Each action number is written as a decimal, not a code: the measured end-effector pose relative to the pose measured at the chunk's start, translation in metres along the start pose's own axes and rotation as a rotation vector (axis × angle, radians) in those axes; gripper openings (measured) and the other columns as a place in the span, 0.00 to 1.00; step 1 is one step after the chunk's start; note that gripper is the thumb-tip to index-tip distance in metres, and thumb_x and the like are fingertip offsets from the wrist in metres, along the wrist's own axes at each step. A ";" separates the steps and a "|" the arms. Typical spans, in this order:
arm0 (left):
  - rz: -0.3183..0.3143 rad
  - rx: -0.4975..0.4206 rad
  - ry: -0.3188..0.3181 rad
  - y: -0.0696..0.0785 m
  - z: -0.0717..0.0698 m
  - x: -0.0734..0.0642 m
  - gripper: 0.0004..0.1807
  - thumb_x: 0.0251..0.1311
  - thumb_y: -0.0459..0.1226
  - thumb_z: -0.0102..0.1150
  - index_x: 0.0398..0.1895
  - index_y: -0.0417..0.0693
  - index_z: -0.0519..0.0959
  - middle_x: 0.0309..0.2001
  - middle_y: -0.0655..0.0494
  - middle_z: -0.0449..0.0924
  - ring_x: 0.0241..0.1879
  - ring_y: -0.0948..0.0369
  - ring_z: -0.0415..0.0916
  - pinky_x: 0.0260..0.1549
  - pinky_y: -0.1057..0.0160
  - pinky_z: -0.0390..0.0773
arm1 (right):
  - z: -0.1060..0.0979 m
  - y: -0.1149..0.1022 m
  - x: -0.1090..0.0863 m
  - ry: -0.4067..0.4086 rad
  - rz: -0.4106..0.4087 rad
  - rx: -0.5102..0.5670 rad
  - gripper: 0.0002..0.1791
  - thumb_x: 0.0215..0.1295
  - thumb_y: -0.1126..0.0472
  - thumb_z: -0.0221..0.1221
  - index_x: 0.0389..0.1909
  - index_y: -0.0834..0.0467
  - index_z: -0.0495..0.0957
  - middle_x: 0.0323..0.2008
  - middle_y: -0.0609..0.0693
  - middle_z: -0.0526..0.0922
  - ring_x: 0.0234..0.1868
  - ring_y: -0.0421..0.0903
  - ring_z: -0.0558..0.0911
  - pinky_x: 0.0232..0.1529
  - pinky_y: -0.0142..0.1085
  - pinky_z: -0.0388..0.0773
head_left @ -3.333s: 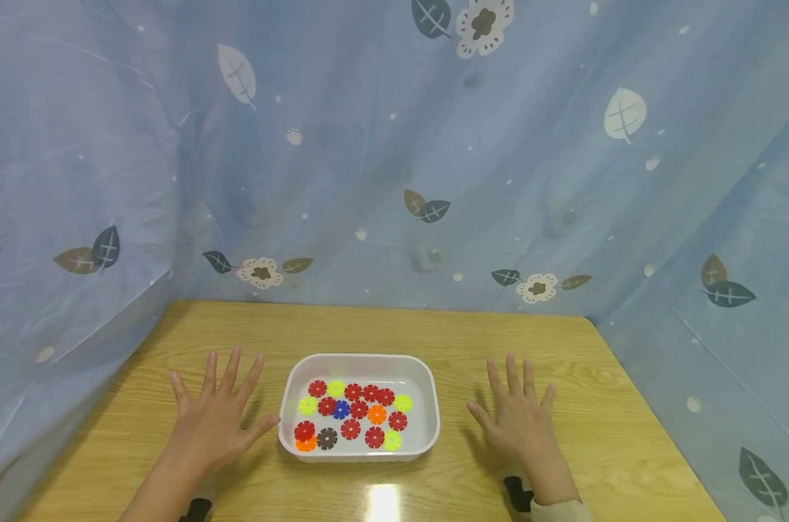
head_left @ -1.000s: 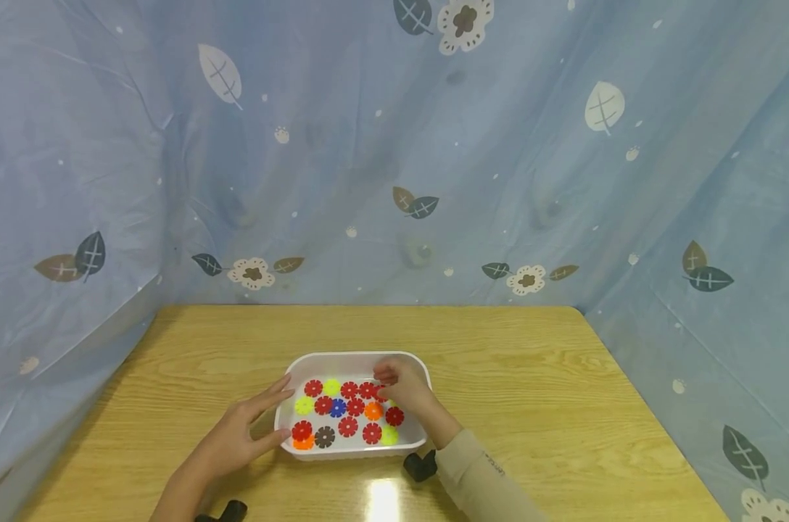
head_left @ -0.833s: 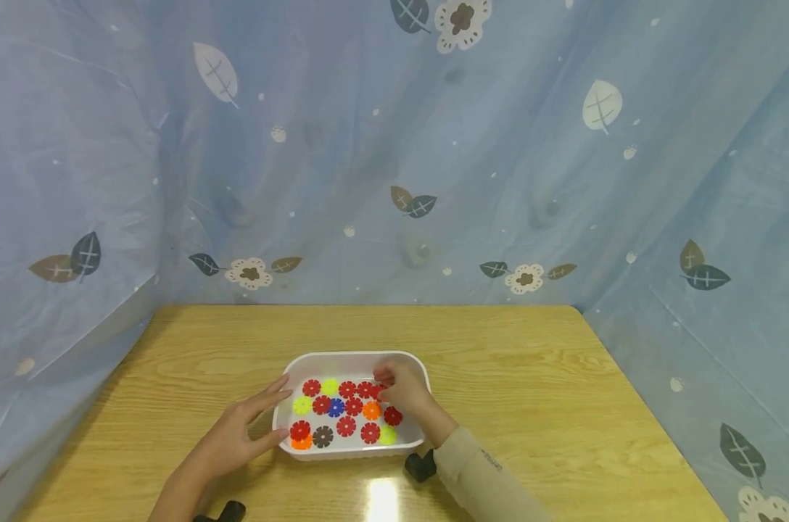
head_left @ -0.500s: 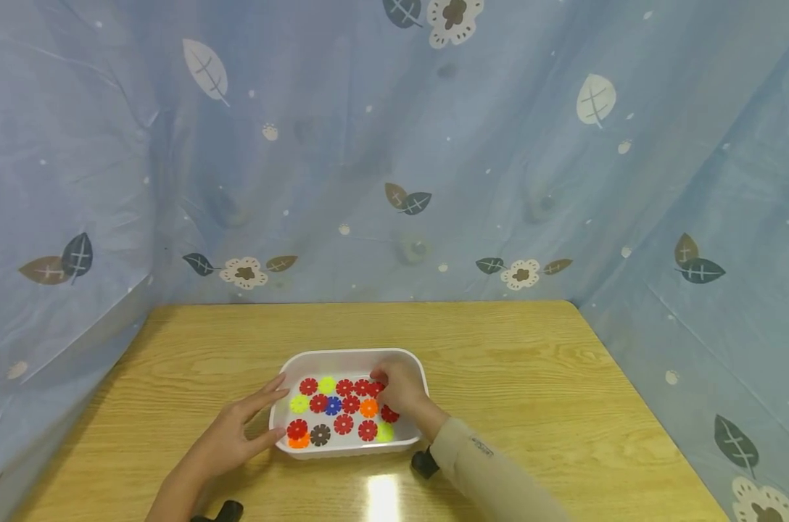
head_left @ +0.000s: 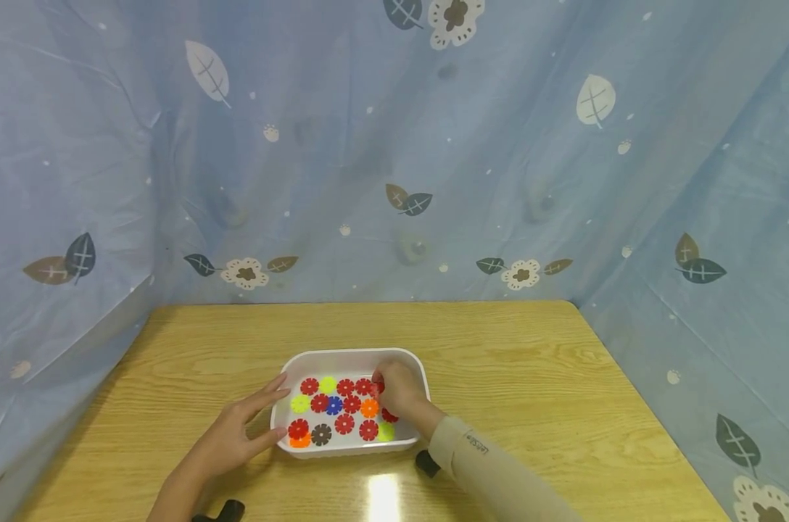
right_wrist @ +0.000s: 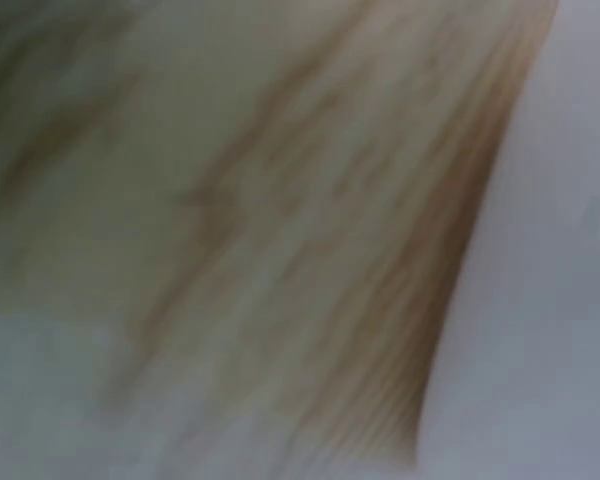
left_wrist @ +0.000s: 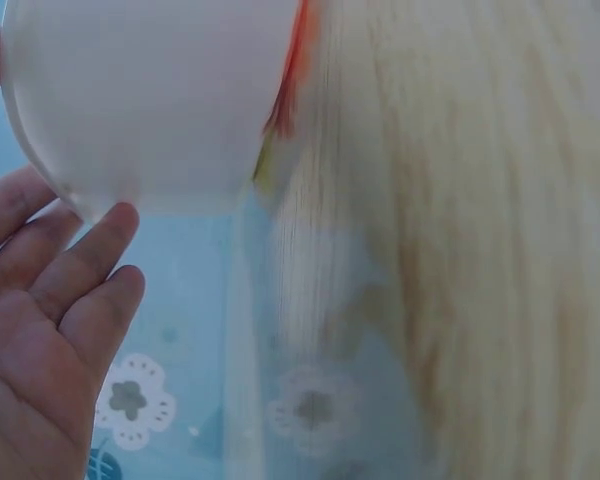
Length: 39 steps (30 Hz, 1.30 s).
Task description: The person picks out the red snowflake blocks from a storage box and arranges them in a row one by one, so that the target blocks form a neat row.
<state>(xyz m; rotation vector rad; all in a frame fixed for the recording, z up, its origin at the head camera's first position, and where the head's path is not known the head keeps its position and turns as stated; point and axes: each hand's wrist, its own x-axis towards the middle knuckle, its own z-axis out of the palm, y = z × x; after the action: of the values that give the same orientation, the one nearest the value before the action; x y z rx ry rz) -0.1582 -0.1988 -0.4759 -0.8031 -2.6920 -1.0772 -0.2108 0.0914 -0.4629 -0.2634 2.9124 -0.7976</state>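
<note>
A white plastic tray (head_left: 342,453) holds several flower-shaped plastic discs, mostly red, with yellow, orange, blue and dark ones among them. My right hand (head_left: 401,391) reaches in over the tray's right side and pinches a red flower-shaped disc (head_left: 378,387) with thumb and fingertips. At the tray's left end, my left hand (head_left: 241,428) rests with fingers spread, its fingertips at the rim. In the left wrist view those fingers (left_wrist: 90,260) lie loosely against the tray's outer wall (left_wrist: 150,110). The right wrist view shows neither the right hand nor the discs.
The tray stands on a wood-grain table (head_left: 499,377). Blue cloth (head_left: 342,145) with leaf and flower prints hangs behind it and at both sides. Black wrist devices show near the left forearm (head_left: 186,478) and the right sleeve (head_left: 492,464).
From lying spread on either side of the tray, both hands have come to it. The left touches its left end; the right has reached inside and its fingers have closed on a red disc.
</note>
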 end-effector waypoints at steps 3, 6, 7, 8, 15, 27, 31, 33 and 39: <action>-0.008 0.009 -0.003 0.001 0.001 0.000 0.29 0.55 0.43 0.66 0.61 0.46 0.74 0.69 0.49 0.63 0.64 0.46 0.65 0.56 0.40 0.68 | 0.000 0.000 -0.001 0.004 0.003 -0.003 0.11 0.50 0.71 0.67 0.34 0.58 0.78 0.34 0.48 0.76 0.33 0.42 0.71 0.36 0.31 0.76; -0.012 0.016 -0.006 0.002 0.001 -0.001 0.29 0.55 0.43 0.66 0.61 0.46 0.74 0.69 0.49 0.64 0.64 0.47 0.65 0.56 0.40 0.69 | 0.001 -0.001 -0.003 0.013 -0.011 -0.009 0.11 0.50 0.72 0.67 0.34 0.58 0.78 0.34 0.48 0.75 0.35 0.42 0.71 0.39 0.32 0.77; -0.013 0.017 -0.005 0.003 0.001 -0.001 0.29 0.55 0.43 0.66 0.61 0.46 0.74 0.69 0.49 0.64 0.64 0.46 0.65 0.56 0.40 0.69 | 0.001 -0.001 -0.004 0.012 -0.013 -0.012 0.12 0.50 0.72 0.66 0.34 0.58 0.78 0.35 0.47 0.74 0.35 0.41 0.71 0.40 0.32 0.77; -0.014 0.018 -0.006 0.003 0.001 -0.001 0.29 0.55 0.43 0.66 0.61 0.46 0.74 0.69 0.49 0.64 0.64 0.47 0.65 0.56 0.40 0.69 | 0.001 -0.001 -0.004 0.013 -0.017 -0.010 0.12 0.50 0.73 0.66 0.34 0.59 0.78 0.34 0.47 0.74 0.35 0.42 0.71 0.40 0.32 0.77; -0.026 0.027 -0.009 0.005 0.001 -0.002 0.29 0.55 0.44 0.66 0.62 0.48 0.73 0.69 0.51 0.63 0.65 0.48 0.65 0.57 0.41 0.68 | 0.000 -0.002 -0.007 0.021 -0.044 -0.023 0.13 0.49 0.75 0.64 0.34 0.58 0.78 0.34 0.49 0.74 0.34 0.42 0.72 0.36 0.32 0.76; -0.032 0.029 -0.001 0.004 0.001 -0.003 0.29 0.55 0.44 0.65 0.61 0.48 0.74 0.69 0.51 0.63 0.65 0.48 0.65 0.57 0.42 0.68 | 0.000 -0.001 -0.002 -0.006 -0.028 0.108 0.14 0.51 0.75 0.63 0.39 0.61 0.81 0.35 0.53 0.81 0.33 0.43 0.75 0.35 0.34 0.80; -0.027 0.038 0.006 0.003 0.002 -0.003 0.29 0.55 0.44 0.66 0.60 0.47 0.74 0.69 0.51 0.64 0.64 0.49 0.66 0.56 0.41 0.70 | -0.002 -0.001 -0.004 -0.007 -0.039 0.187 0.16 0.52 0.74 0.63 0.44 0.62 0.81 0.39 0.54 0.83 0.37 0.45 0.78 0.42 0.38 0.82; -0.027 0.039 0.009 0.003 0.001 -0.003 0.29 0.55 0.44 0.66 0.60 0.48 0.75 0.68 0.51 0.65 0.64 0.49 0.66 0.55 0.41 0.71 | -0.004 0.000 -0.006 -0.005 -0.063 0.239 0.17 0.52 0.74 0.62 0.46 0.63 0.81 0.41 0.55 0.83 0.39 0.47 0.80 0.43 0.40 0.82; -0.025 0.039 0.010 0.004 0.001 -0.003 0.29 0.54 0.44 0.66 0.60 0.49 0.75 0.68 0.52 0.65 0.64 0.49 0.67 0.54 0.41 0.73 | -0.012 0.002 -0.013 0.011 -0.116 0.390 0.17 0.57 0.72 0.61 0.49 0.65 0.80 0.46 0.56 0.82 0.43 0.50 0.82 0.41 0.36 0.83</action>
<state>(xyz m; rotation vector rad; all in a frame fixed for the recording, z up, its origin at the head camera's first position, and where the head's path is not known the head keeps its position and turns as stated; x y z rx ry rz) -0.1539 -0.1974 -0.4751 -0.7569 -2.7127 -1.0281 -0.1999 0.1019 -0.4529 -0.3907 2.6909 -1.3606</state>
